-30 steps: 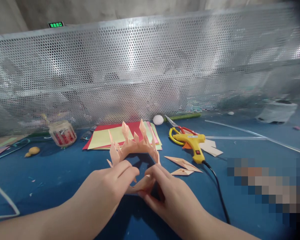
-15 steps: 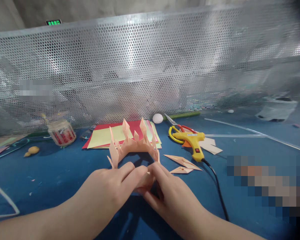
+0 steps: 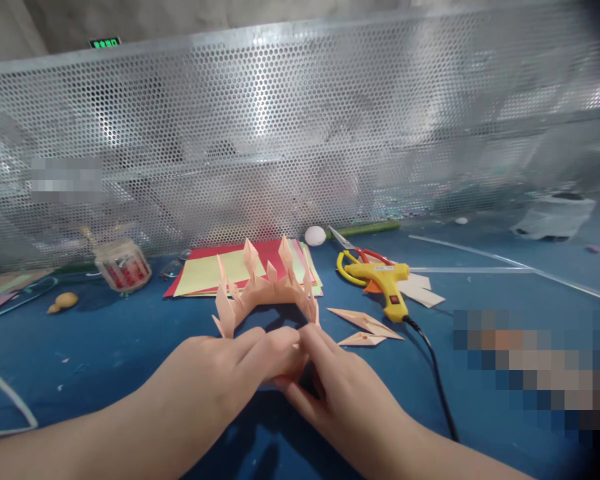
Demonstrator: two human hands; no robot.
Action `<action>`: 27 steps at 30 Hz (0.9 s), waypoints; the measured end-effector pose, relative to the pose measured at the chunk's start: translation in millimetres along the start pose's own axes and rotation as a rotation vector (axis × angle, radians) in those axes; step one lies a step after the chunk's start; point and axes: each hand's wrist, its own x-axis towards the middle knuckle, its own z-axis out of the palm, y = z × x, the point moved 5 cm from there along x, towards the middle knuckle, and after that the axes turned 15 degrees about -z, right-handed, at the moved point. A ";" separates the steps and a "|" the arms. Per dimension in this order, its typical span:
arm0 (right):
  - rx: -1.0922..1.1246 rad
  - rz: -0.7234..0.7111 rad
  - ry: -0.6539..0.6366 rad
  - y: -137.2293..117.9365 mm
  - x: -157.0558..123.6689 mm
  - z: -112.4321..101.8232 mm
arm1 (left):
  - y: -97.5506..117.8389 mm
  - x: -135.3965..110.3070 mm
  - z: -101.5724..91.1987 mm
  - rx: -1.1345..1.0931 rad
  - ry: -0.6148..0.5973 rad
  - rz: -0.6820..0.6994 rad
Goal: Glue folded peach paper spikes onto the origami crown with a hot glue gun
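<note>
A peach paper crown (image 3: 273,292) with folded pointed spikes stands in a ring before me, its near side hidden by my fingers. My left hand (image 3: 235,363) is closed on the crown's near band. Beside it and touching it, my right hand (image 3: 340,380) pinches the same part from the right. The fingertips meet, and what lies between them is mostly covered. To the right of the crown lie loose folded peach paper points (image 3: 365,323). A yellow hot glue gun (image 3: 387,283) rests farther right, its black cord running toward me.
Behind the crown are stacked coloured sheets (image 3: 215,272), a white egg-shaped piece (image 3: 315,235) and scissors (image 3: 347,257) with red and yellow handles. A glass jar (image 3: 123,267) with red contents stands left. A perforated metal screen (image 3: 280,133) borders the blue table (image 3: 130,360) at the back.
Both hands stay closed at the crown's near side. My left fingers have shifted slightly to the right, closer against my right fingers. The crown's left spikes have moved slightly left.
</note>
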 end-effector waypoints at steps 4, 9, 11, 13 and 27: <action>0.054 0.025 -0.032 0.0 0.4 1.6 | 4.3 -1.2 1.2 0.109 0.021 0.077; 0.157 0.051 -0.040 0.7 0.0 3.3 | 5.6 -0.8 -7.4 0.175 0.087 -0.016; 0.159 0.038 -0.027 0.8 0.1 3.1 | 5.4 -2.9 -11.5 0.158 0.095 -0.046; 0.105 0.013 -0.005 0.7 0.4 2.0 | 3.1 -6.3 -14.7 0.123 0.106 -0.094; 0.050 -0.002 -0.006 1.1 -0.4 1.4 | -9.7 -3.5 19.1 -0.036 -0.498 -0.492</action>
